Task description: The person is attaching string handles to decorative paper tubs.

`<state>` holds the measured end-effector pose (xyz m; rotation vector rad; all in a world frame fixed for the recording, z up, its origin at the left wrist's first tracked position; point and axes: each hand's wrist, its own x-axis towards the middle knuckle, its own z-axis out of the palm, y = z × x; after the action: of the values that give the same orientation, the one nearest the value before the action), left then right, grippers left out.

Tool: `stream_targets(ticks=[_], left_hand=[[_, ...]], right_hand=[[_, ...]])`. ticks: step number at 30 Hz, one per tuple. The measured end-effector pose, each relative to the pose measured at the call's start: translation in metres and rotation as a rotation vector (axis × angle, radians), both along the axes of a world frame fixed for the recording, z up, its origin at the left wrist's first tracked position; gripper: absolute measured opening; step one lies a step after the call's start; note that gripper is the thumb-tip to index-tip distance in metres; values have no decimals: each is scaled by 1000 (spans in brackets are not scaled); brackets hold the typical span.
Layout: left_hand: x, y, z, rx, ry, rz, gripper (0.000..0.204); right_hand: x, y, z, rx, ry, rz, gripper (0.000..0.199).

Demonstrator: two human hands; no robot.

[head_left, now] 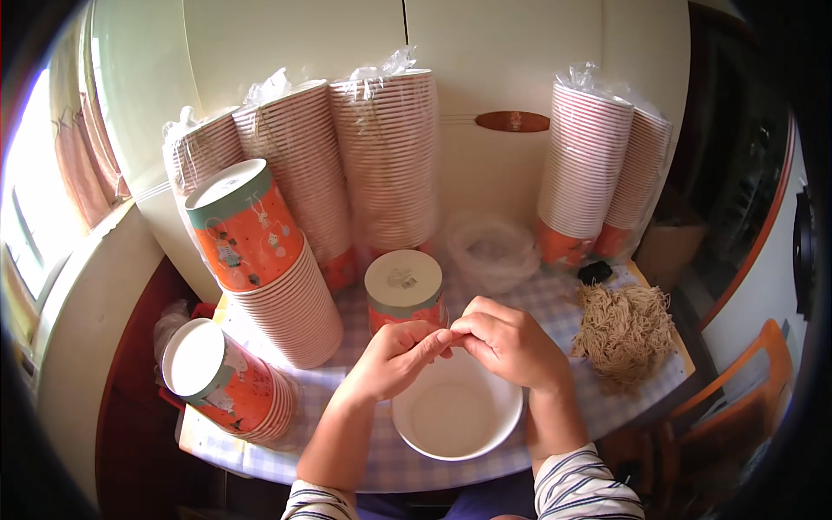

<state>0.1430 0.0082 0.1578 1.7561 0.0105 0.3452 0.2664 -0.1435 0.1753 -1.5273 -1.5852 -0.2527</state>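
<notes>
My left hand (403, 357) and my right hand (511, 341) meet fingertip to fingertip above a white paper tub (458, 420). Both are closed in a pinch; whatever lies between the fingers is too small or hidden to make out. The tub stands upright with its mouth toward me, and only its pale inside shows. Just behind my left hand is an upturned orange paper tub (404, 282) with a grey-green band and white base. To the right of my right hand lies a heap of thin beige strings (624, 334).
Upturned tubs form a tall stack (282, 303) at left and a short stack (230, 381) nearer me. Bagged tub stacks (386, 156) line the back, with more bagged stacks (589, 165) at right. A crumpled clear bag (492, 251) lies on the checked tablecloth (364, 455). A wooden chair (737, 373) stands right.
</notes>
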Motion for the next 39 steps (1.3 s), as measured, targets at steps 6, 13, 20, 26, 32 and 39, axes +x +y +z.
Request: stream_targets(ticks=[6, 13, 20, 26, 32, 39], left_hand=[[-6, 6, 1, -19, -23, 38, 25], [-6, 10, -4, -23, 13, 49, 16], [-12, 8, 3, 26, -5, 96, 15], [-14, 9, 0, 34, -61, 86, 15], [-15, 5, 5, -130, -51, 59, 17], [-16, -1, 10, 108, -19, 81, 17]], right_hand=[[-2, 2, 3, -4, -4, 33, 17], [-4, 0, 1, -7, 8, 30, 16], [-7, -2, 1, -12, -23, -5, 16], [-8, -4, 3, 16, -42, -1, 16], [-9, -6, 6, 28, -66, -22, 17], [-10, -5, 4, 26, -84, -26, 16]])
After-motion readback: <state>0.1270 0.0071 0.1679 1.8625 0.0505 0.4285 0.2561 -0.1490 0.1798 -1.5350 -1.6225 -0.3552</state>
